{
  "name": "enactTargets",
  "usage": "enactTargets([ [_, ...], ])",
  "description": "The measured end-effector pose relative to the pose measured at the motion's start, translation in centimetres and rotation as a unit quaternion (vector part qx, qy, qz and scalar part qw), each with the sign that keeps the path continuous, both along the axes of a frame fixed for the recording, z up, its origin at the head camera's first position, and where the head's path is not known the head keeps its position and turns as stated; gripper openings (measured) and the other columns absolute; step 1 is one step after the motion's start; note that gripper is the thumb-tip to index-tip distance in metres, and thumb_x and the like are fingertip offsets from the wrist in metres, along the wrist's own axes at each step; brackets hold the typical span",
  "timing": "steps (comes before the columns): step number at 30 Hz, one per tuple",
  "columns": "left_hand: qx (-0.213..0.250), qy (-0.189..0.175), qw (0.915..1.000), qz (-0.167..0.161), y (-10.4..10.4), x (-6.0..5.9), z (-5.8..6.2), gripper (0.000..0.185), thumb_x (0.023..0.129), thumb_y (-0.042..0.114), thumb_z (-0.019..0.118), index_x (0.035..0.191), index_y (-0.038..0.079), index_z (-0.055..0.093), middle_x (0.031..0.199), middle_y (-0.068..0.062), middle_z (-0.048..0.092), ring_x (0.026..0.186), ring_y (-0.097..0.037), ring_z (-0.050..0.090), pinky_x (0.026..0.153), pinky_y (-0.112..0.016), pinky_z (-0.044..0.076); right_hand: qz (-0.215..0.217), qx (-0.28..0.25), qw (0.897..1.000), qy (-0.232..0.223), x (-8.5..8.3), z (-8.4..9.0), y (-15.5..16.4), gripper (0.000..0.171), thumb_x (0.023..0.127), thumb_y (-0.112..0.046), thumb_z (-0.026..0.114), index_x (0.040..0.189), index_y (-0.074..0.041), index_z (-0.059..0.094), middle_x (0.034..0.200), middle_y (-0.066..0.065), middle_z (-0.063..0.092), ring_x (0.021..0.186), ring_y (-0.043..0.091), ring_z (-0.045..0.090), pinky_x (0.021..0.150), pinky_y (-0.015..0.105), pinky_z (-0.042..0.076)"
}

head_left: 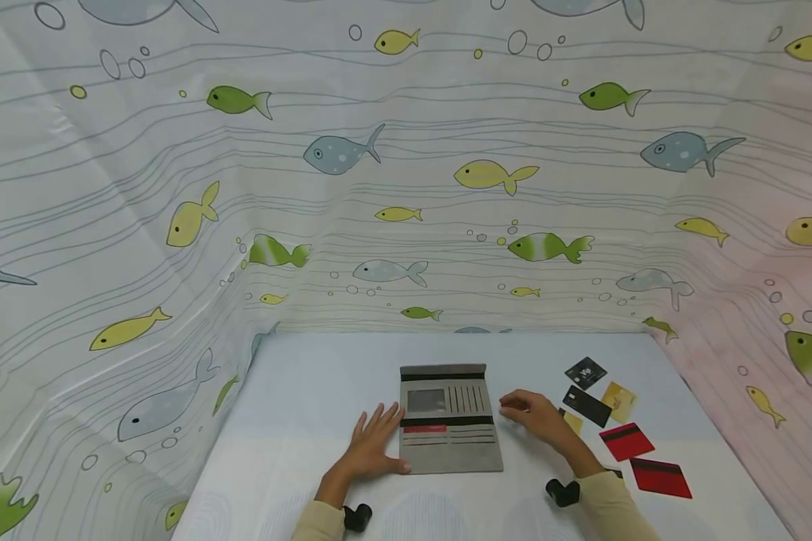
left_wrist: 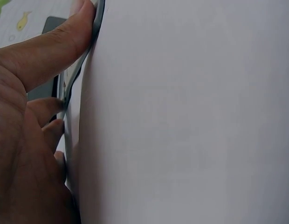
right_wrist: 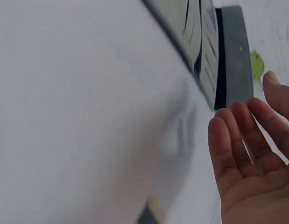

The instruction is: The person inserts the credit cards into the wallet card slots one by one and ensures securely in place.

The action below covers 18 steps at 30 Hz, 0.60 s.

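A grey wallet [head_left: 451, 457] lies unfolded on the table, showing card slots, a clear window [head_left: 425, 401] and dark bands. From one lower slot peeks the edge of a red card [head_left: 425, 429]. My left hand [head_left: 372, 448] rests at the wallet's left side, fingers spread along the edge and thumb on the lower corner. Just off the wallet's right edge is my right hand [head_left: 537, 417]. Its fingers [right_wrist: 222, 147] are loosely bent with nothing between them, as the right wrist view shows.
Several cards lie scattered right of the wallet: a black patterned card [head_left: 586, 373], a plain black card [head_left: 586, 406], a gold card [head_left: 620, 401] and two red cards [head_left: 661, 478]. Some cards are partly hidden by my right forearm. A fish-print sheet [head_left: 433, 240] surrounds the white table [head_left: 298, 391].
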<state>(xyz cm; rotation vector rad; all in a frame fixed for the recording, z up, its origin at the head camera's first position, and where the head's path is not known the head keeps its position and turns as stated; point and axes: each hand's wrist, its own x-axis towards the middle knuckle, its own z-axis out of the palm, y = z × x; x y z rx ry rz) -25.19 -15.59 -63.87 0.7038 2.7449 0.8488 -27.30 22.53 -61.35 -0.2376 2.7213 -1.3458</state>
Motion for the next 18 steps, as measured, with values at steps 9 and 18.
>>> enactTargets([
  [9, 0.002, 0.005, 1.0, -0.001, 0.0, -0.1, -0.1, 0.107, 0.073, 0.047, 0.085, 0.157, 0.008, 0.032, 0.165, -0.015, 0.025, 0.153, -0.044, 0.016, 0.119, -0.069, 0.003, -0.055, 0.036, 0.998, -0.025, 1.1, 0.3, 6.2, 0.038, 0.094, -0.035, 0.069, 0.12, -0.008, 0.068, 0.114, 0.007, 0.072, 0.106, 0.025, 0.066, 0.081, 0.035, 0.056],
  [18, 0.013, 0.011, 0.9998, -0.011, 0.1, 0.1, -0.1, 0.107, 0.073, 0.046, 0.085, 0.157, 0.007, 0.031, 0.165, -0.018, 0.025, 0.151, -0.049, 0.015, 0.116, -0.072, 0.001, -0.057, 0.079, 0.995, -0.026, 2.6, 0.1, 9.5, 0.043, 0.091, -0.031, 0.073, 0.122, -0.001, 0.065, 0.115, 0.014, 0.069, 0.105, 0.03, 0.064, 0.079, 0.038, 0.056],
])
